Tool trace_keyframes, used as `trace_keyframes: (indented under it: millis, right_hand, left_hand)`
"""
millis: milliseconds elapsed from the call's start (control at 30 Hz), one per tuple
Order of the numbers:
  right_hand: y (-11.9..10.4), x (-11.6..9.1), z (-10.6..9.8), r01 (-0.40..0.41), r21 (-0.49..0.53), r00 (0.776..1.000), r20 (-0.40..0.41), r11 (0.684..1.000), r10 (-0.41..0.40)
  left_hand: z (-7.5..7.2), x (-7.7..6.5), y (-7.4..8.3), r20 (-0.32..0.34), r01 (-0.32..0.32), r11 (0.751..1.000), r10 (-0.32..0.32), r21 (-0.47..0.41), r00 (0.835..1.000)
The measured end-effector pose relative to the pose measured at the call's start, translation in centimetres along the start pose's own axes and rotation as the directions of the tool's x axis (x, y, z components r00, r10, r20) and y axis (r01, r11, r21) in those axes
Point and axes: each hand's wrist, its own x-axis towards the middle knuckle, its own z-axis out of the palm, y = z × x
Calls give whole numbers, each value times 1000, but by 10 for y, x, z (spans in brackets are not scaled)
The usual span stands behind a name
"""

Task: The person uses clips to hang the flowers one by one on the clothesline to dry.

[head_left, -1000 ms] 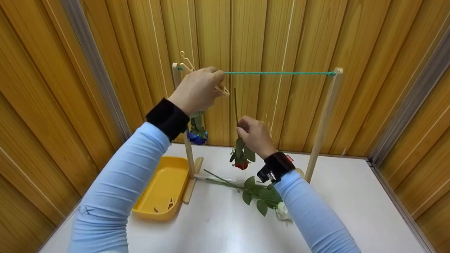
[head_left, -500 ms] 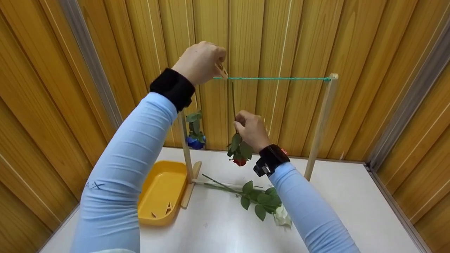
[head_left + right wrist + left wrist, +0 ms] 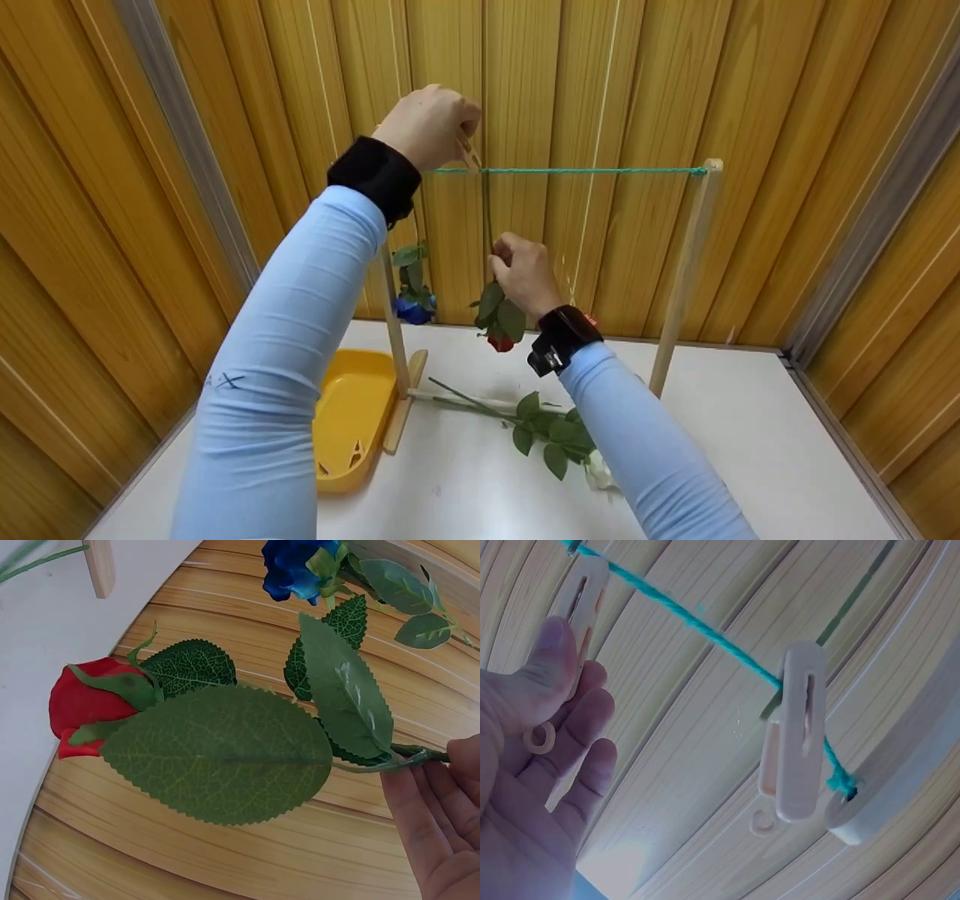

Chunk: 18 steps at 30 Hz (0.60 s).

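My left hand (image 3: 431, 127) grips a light clothespin (image 3: 470, 157), its tip down at the green cord (image 3: 592, 171). In the left wrist view, thumb and fingers pinch this clothespin (image 3: 585, 607), with its small hook below the thumb. Lower down, my right hand (image 3: 525, 274) pinches the stem of a red rose (image 3: 500, 343), which hangs bloom down. Its stem rises to the cord beside the clothespin's tip. Large green leaves (image 3: 225, 754) lie between bloom and fingers in the right wrist view. A second clothespin (image 3: 799, 735) sits on the cord, clamping a stem near the post.
A blue rose (image 3: 415, 309) hangs upside down near the left post. The right wooden post (image 3: 684, 270) holds the cord's other end. On the white table lies a white rose (image 3: 598, 471). A yellow tray (image 3: 352, 409) with clothespins (image 3: 356, 453) stands at left.
My left hand has risen and brought the clothespin's tip from below the cord onto it. The right hand has lifted the red rose slightly and shifted left, its stem end now up at the cord.
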Motion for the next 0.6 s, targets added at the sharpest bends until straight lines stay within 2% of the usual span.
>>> trace_keyframes:
  millis: [233,600]
  right_hand:
    - [-2,4,5,16,-6,1000,-18,1000,-16]
    - [-11,13,6,-25,-6,1000,-15,1000,25]
  left_hand:
    - [0,2,0,48,23,1000,-23,-4,999]
    - [-1,4,-2,74,49,998,-46,-34,996]
